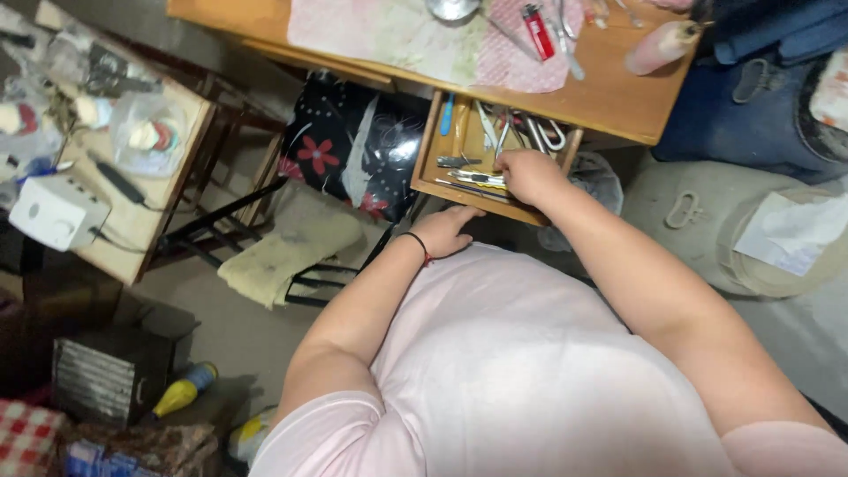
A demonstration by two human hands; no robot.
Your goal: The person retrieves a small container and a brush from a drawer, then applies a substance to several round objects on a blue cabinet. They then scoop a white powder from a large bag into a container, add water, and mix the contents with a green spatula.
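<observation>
Now | right hand point(528, 174) is reaching into the open drawer point(439, 140) at upper centre, fingers curled among the tools point(473, 177), grip unclear | left hand point(444, 231) is bracing its front, fingers flat | risk: blindly rummaging could be nicking me on a blade

open wooden drawer point(430, 150) of tools point(473, 177)

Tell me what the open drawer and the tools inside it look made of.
Drawer: looks like wood, light orange-brown with a smooth, likely varnished finish, matching the desk top. Tools under the right hand: mostly metal by their thin silvery, glinting shapes; one has a blue handle, probably plastic. Left hand rests at the drawer's front edge.
</observation>
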